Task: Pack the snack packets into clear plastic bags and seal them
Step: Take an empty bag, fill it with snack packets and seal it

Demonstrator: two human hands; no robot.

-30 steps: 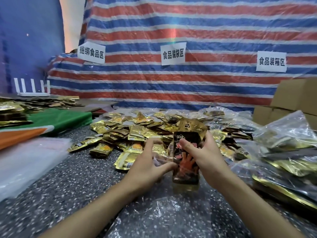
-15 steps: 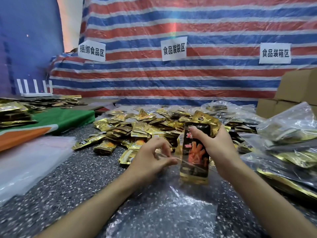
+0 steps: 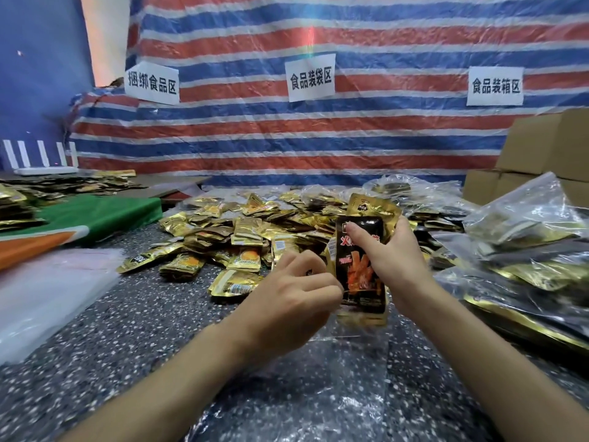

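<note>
Right hand (image 3: pixel 395 260) is closed round a black snack packet (image 3: pixel 360 279), which is held upright with gold packets (image 3: pixel 373 207) stacked behind it, above a crumpled clear plastic bag (image 3: pixel 318 387) spread on the speckled desk (image 3: pixel 127 330) at 6 o'clock. The left hand (image 3: pixel 287 301) is curled, its fingertips pressed together at the black packet's lower left edge; whether film is pinched cannot be told. A loose packet heap (image 3: pixel 242 231) is piled at 12 o'clock, filled bags (image 3: pixel 526 237) at 3 o'clock, flat empty bags (image 3: pixel 47 298) at 9 o'clock.
</note>
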